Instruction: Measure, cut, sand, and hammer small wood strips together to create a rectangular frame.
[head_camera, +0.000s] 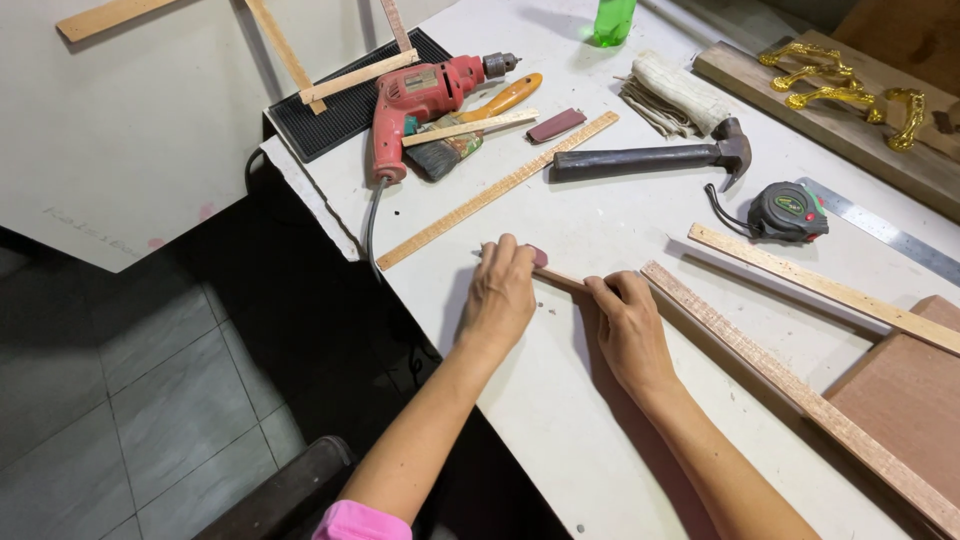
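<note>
My left hand (502, 295) presses a small reddish sanding piece (538, 256) onto the end of a thin wooden strip (562, 280) lying on the white table (560, 400). My right hand (628, 325) pins the same strip down a little further along, fingers curled over it. Most of the strip is hidden under both hands.
A long wooden slat (495, 190) lies just beyond my hands. Further back are a red drill (420, 100), a paintbrush (470, 135), a hammer (650, 158) and a tape measure (790, 212). Two more slats (800, 390) and a brown board (905, 400) sit at right. The table edge drops at left.
</note>
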